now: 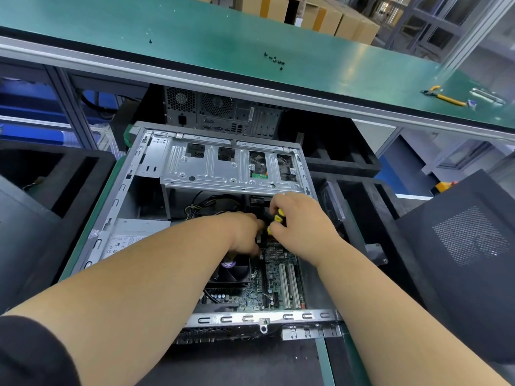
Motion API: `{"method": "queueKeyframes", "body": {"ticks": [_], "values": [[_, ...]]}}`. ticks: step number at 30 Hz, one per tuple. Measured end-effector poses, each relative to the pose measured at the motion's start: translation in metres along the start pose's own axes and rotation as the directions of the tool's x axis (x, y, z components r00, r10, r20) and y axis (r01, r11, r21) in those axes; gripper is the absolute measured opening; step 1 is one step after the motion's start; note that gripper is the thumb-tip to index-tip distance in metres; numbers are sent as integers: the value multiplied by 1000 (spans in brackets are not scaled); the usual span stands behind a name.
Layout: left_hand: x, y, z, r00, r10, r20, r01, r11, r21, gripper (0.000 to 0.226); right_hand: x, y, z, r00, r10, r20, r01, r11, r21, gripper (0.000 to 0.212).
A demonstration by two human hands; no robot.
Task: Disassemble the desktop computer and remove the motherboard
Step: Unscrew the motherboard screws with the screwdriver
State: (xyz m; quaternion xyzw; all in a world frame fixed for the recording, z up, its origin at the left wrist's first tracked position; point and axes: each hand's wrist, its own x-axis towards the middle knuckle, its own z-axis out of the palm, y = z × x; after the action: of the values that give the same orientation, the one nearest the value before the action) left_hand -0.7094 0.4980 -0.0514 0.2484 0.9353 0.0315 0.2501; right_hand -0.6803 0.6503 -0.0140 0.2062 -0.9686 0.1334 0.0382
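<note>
The right hand (299, 221) curls around a yellow-and-black screwdriver (276, 218), its shaft pointing down toward the motherboard (274, 288). The left hand (245, 232) meets it at the tool's tip, fingers curled under; what they pinch cannot be told. The motherboard lies flat in the open case (122, 190), directly beneath both hands and extending toward the person, with the drive cage (223, 165) beyond them.
</note>
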Motion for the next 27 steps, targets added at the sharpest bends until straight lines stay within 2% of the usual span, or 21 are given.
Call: {"method": "queueKeyframes", "body": {"ticks": [5,10,14,19,22,27], "values": [[-1,1,0,999,-37,-9,36,998,-48,73,1,-1,4,999,-18,-36,15,996,-88,27],[-1,1,-1,1000,-20,0,20,1000,-13,74,0,-2,3,999,8,-40,-10,999,-40,16],[-1,1,-1,1000,-10,-1,9,1000,-6,71,-1,-2,0,1000,21,-22,-21,1000,3,21],[-2,2,-1,999,-48,3,48,998,-40,65,-2,-4,2,1000,-12,-15,10,995,-96,26],[-1,2,-1,998,-60,9,60,997,-39,71,-1,-3,3,1000,-17,-4,16,991,-132,30],[1,0,1,999,-35,7,35,999,9,70,-2,-2,1,1000,13,-13,-13,1000,-19,23]]}}
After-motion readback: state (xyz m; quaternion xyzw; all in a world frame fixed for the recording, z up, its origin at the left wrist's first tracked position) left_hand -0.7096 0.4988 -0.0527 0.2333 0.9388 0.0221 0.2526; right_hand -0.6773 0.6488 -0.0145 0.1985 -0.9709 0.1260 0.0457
